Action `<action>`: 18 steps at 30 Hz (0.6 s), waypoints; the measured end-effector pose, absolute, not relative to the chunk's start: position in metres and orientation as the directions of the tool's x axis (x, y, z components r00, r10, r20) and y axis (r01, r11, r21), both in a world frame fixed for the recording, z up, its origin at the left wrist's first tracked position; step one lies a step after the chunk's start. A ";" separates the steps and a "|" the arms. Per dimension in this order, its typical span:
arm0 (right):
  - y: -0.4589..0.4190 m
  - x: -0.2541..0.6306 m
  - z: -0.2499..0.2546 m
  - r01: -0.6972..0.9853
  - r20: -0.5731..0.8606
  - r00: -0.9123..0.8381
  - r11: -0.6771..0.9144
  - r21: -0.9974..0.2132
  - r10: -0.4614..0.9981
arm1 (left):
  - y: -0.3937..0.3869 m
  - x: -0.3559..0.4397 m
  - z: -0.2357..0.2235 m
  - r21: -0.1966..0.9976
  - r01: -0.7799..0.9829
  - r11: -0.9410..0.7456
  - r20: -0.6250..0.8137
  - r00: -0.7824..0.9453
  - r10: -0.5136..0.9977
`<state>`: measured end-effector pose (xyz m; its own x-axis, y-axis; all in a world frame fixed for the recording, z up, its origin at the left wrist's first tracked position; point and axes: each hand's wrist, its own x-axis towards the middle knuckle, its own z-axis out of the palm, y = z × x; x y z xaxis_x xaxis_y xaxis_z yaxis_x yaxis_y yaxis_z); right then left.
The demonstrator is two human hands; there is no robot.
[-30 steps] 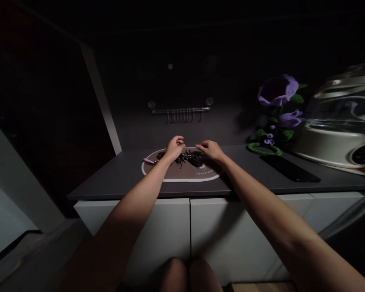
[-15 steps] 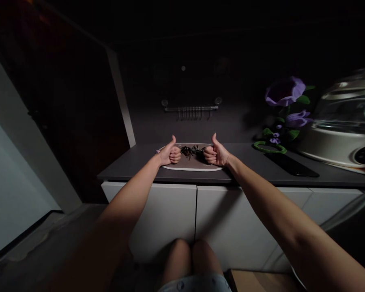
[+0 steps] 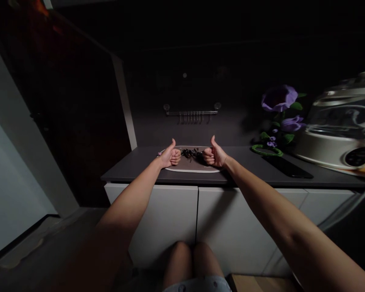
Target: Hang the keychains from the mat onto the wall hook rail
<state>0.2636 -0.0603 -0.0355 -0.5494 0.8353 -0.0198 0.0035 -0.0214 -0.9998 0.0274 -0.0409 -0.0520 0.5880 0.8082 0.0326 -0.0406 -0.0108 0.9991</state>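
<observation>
Dim and underexposed, near black from 10 to 2 o'clock; the pale wall (image 3: pixel 12 182) glows at 9; the wide lens bends the edges.

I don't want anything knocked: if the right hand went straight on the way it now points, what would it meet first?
Probably the dark spiky object on the oval mat, just ahead of the right hand. The two look very close, but depth is hard to judge from this view.

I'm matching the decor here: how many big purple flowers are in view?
2: one flower on top, the other lower and to its right, beside the cooker. More could hide behind the leaves.
</observation>
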 end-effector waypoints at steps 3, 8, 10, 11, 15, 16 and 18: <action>-0.055 0.244 -0.025 0.036 0.068 -0.476 0.097 -0.995 0.877 | -0.036 0.027 -0.045 0.981 0.034 -0.189 0.155 0.444 0.883; -0.031 0.207 -0.023 0.285 0.315 -0.095 0.329 -0.900 0.944 | -0.018 0.015 -0.038 0.782 0.359 -0.510 0.516 0.087 0.852; -0.022 0.196 -0.028 0.468 0.413 -0.016 0.372 -0.802 0.911 | -0.012 0.008 -0.041 0.668 0.495 -0.555 0.615 0.053 0.787; -0.018 0.191 -0.031 0.544 0.460 -0.014 0.393 -0.741 0.888 | -0.010 0.005 -0.044 0.614 0.550 -0.566 0.651 0.052 0.757; -0.011 0.178 -0.043 0.712 0.588 -0.142 0.495 -0.499 0.797 | -0.007 -0.006 -0.058 0.457 0.683 -0.570 0.713 0.103 0.694; -0.010 0.176 -0.046 0.730 0.605 -0.181 0.518 -0.446 0.775 | -0.007 -0.008 -0.062 0.424 0.704 -0.570 0.711 0.131 0.691; -0.008 0.174 -0.052 0.756 0.629 -0.261 0.560 -0.338 0.732 | -0.006 -0.011 -0.066 0.358 0.741 -0.568 0.696 0.194 0.692</action>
<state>0.1745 -0.0085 -0.0522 -0.2615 0.7324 0.6287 0.7560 0.5604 -0.3384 -0.0107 -0.0061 -0.0658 0.1940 0.6917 0.6956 0.7410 -0.5680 0.3581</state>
